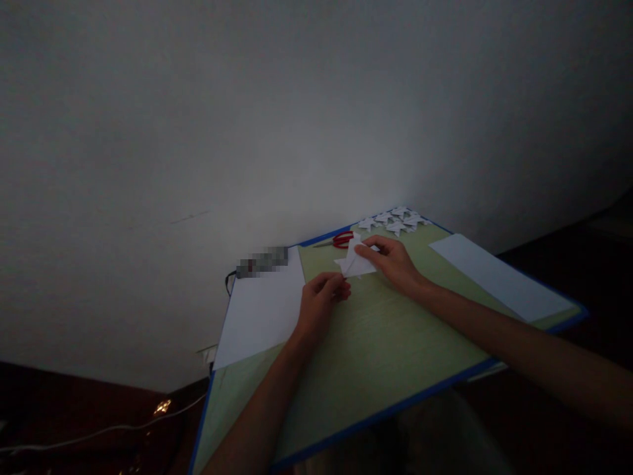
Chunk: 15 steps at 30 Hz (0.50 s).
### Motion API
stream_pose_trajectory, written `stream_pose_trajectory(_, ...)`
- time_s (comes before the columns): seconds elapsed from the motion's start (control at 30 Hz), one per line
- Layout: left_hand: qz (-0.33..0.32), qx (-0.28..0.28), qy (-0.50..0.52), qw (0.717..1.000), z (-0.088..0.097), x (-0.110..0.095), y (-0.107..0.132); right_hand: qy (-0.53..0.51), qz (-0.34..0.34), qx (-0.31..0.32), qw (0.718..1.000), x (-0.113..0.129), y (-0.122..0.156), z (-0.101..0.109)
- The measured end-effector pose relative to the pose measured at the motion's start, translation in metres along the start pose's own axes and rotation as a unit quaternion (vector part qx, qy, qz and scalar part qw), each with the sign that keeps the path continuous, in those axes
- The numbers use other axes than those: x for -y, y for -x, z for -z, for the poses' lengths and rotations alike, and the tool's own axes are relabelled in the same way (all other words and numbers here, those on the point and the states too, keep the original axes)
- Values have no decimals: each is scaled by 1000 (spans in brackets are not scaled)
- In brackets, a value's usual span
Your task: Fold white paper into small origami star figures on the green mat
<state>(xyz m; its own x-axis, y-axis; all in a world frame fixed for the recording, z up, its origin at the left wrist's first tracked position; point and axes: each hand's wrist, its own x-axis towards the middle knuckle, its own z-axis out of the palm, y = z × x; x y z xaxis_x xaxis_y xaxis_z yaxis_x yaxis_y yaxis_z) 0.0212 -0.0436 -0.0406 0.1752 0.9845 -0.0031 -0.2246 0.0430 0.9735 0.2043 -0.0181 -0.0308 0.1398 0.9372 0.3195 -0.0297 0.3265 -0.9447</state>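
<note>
A small white folded paper piece lies on the green board with a blue rim. My right hand presses its fingertips on the upper right part of the fold. My left hand is curled, its fingers pinching the paper's lower left corner. Both forearms reach in from the bottom of the view.
Red-handled scissors lie just behind the folded piece. Several small folded white paper shapes sit at the board's far corner. A white sheet lies at the left, a white strip at the right. A pale wall stands behind; cables hang at left.
</note>
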Motion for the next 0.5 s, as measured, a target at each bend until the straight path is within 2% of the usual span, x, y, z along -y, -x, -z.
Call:
stream_pose_trajectory(0.2, 45, 15, 59, 997, -2, -2, 1, 37, 4, 14, 999, 2, 2, 0)
stream_pose_trajectory(0.5, 72, 35, 26, 996, -1, -1, 1, 54, 23, 13, 998, 0, 1, 1)
